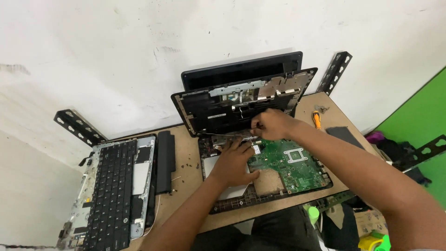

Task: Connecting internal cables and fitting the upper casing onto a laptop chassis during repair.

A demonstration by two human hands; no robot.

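An opened black laptop base with a bare green circuit board lies on the brown wooden tabletop, and everything else sits around it. The left hand rests flat on the base, just left of the green board, fingers spread and pressing down, closed on nothing. The right hand is at the base's far edge, fingers pinched together at the lower rim of the black plastic top cover, which stands tilted up off the base against the white wall; what the fingertips clamp is too small to tell. Well to the left of the base lies a second dismantled laptop with a black keyboard, and a long black battery bar lies between them. An orange-handled screwdriver lies just right of the right hand.
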